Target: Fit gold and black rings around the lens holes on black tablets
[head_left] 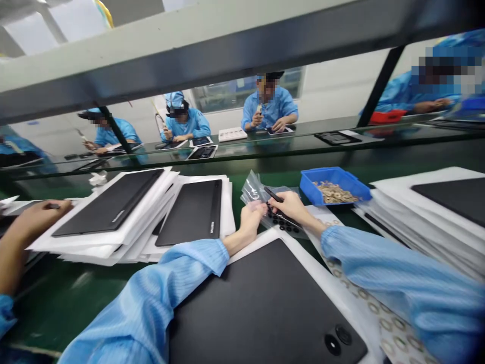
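A clear plastic sheet or bag (253, 188) with rows of small black rings (280, 221) lies just beyond a dark tablet (261, 298). My left hand (252, 218) is closed on the near left edge of this plastic. Over the rings, my right hand (288, 206) grips a slim black pen-like tool (273, 194); its tip is hard to make out. The tablet rests back side up on white sheeting in front of me, under my left forearm. Two round camera lenses (337, 341) show at its near right corner.
Stacked tablets with white sheets (113, 207) stand left, another stack (450, 202) right. A blue bin (326, 187) holds small tan pieces. A strip of ring stickers (394, 323) runs beneath my right sleeve. A co-worker's hand (41, 217) reaches in from the left. Several people sit beyond the shelf.
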Demonstrator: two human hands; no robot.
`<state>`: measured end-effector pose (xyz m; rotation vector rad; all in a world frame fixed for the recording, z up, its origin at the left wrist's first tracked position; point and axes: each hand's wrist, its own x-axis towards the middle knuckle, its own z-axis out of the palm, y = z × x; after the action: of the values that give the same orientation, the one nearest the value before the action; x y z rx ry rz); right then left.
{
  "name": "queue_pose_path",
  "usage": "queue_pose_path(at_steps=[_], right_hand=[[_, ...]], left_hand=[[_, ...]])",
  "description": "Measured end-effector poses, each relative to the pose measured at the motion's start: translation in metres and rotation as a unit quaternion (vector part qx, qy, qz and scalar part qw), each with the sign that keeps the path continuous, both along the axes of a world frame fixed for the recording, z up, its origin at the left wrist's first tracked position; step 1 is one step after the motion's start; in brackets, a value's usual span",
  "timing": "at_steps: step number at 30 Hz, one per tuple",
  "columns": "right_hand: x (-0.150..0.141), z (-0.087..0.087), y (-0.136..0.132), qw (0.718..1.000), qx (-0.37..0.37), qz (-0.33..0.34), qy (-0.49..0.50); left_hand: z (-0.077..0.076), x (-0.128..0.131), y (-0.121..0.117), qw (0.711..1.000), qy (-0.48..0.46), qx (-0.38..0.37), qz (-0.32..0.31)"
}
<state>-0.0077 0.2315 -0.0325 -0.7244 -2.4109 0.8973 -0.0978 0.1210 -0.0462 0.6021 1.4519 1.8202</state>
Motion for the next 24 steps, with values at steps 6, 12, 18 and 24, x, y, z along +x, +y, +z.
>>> queue_pose_path(at_steps=[6, 12, 18, 24], right_hand=[[0.000, -0.007, 0.010, 0.993, -0.118, 0.002, -0.024], [0.005, 0.025, 0.004, 0.990, -0.133, 0.019, -0.038], [0.057, 0.085, -0.040, 0.989, -0.116, 0.031, -0.082], [0.149, 0.071, -0.123, 0.979, -0.146, 0.049, -0.133]], left_hand=[[0.029, -0.021, -0.033, 0.987, 0.126, -0.038, 0.095], [0.065, -0.033, -0.045, 0.918, 0.379, 0.001, 0.120], [0.069, 0.008, -0.061, 0.840, 0.497, -0.036, -0.214], [0.067, 0.048, -0.113, 0.714, 0.504, -0.017, -0.485]])
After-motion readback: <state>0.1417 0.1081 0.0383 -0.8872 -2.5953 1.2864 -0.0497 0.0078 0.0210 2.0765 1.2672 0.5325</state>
